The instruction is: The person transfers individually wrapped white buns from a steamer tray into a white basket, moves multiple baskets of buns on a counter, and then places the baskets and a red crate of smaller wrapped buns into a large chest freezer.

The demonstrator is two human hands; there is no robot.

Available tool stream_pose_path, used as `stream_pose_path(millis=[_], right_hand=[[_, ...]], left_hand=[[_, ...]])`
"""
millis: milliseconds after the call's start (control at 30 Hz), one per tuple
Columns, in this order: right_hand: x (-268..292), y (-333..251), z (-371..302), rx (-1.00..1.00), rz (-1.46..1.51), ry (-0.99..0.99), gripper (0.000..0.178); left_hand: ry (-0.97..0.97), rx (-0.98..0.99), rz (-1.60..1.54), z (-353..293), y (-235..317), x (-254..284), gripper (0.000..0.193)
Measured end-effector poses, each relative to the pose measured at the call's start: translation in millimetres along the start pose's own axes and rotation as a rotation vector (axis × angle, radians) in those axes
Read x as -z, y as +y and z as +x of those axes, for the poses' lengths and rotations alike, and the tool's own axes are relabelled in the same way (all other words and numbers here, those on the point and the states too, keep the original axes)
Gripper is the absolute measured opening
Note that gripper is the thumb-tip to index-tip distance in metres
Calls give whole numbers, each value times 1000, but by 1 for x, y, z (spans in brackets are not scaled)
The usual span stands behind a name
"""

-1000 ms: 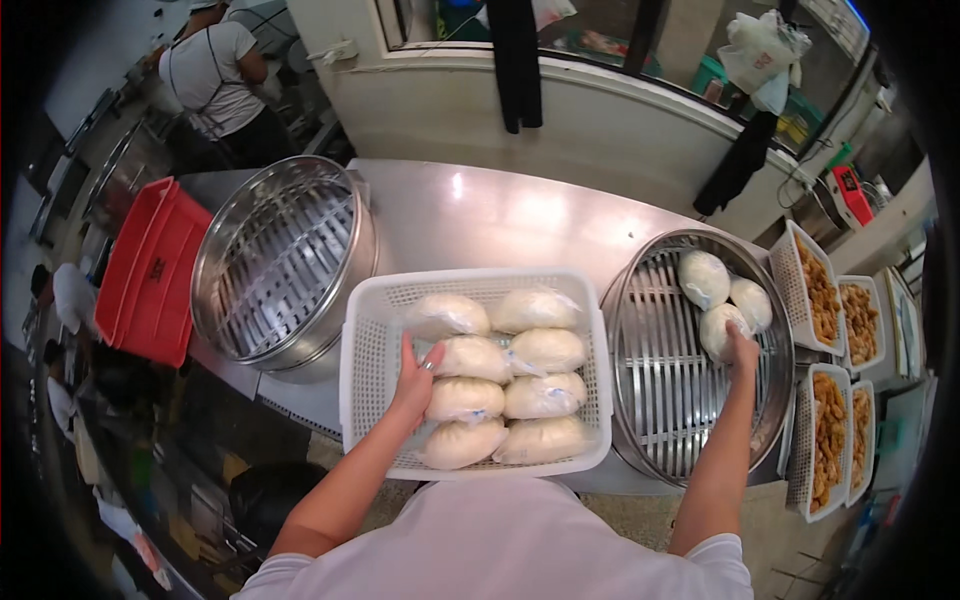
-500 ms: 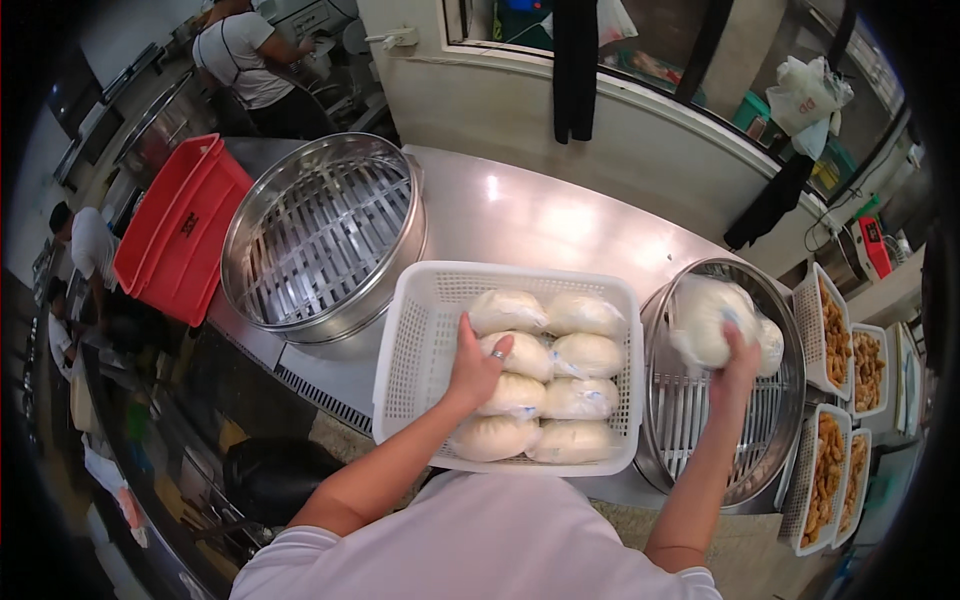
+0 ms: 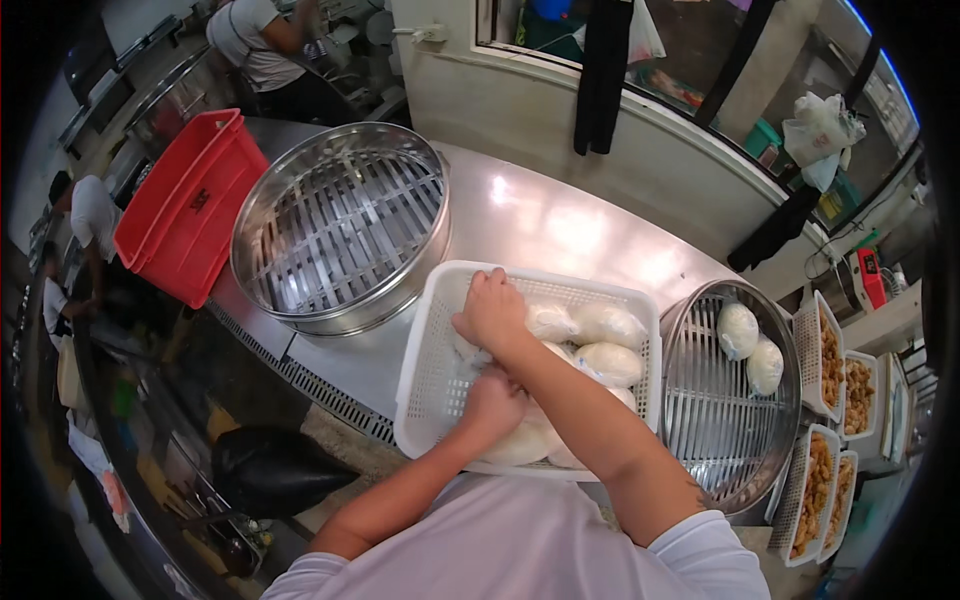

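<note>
A white perforated basket (image 3: 420, 370) stands in front of me with several pale dough pieces (image 3: 610, 365) in clear plastic. My right arm reaches across it, so that my right hand (image 3: 490, 312) is over the basket's left part, fingers curled closed. Just below, my left hand (image 3: 492, 408) is closed as well. Crumpled clear plastic film (image 3: 467, 352) shows between the two hands; their fingertips are partly hidden. In the round metal steamer tray (image 3: 715, 440) on the right lie two wrapped dough pieces (image 3: 738, 332), side by side near its far right rim.
A second slatted steamer tray (image 3: 345, 235) stands on the steel table (image 3: 540, 220) at the left, beside red crates (image 3: 195, 205). White baskets of fried brown food (image 3: 815, 490) line the right. Other people (image 3: 265, 45) work at the far left.
My right hand has released its dough piece in the right steamer tray and crossed to the basket's left part. My left hand has moved down beneath it, and both are now closed.
</note>
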State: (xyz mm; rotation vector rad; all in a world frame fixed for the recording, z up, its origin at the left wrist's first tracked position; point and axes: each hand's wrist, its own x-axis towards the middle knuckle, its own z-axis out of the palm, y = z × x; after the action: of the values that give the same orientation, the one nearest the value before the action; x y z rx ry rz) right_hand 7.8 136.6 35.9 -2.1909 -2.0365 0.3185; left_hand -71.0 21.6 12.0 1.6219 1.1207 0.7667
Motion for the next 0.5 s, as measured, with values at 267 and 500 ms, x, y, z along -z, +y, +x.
stream_pose_path(millis=[267, 500], right_hand=[[95, 208, -19, -222, 359, 535, 54], [101, 600, -165, -854, -161, 265, 106]], left_hand=[[497, 137, 155, 42, -56, 25, 89], [317, 173, 216, 64, -45, 4, 72]])
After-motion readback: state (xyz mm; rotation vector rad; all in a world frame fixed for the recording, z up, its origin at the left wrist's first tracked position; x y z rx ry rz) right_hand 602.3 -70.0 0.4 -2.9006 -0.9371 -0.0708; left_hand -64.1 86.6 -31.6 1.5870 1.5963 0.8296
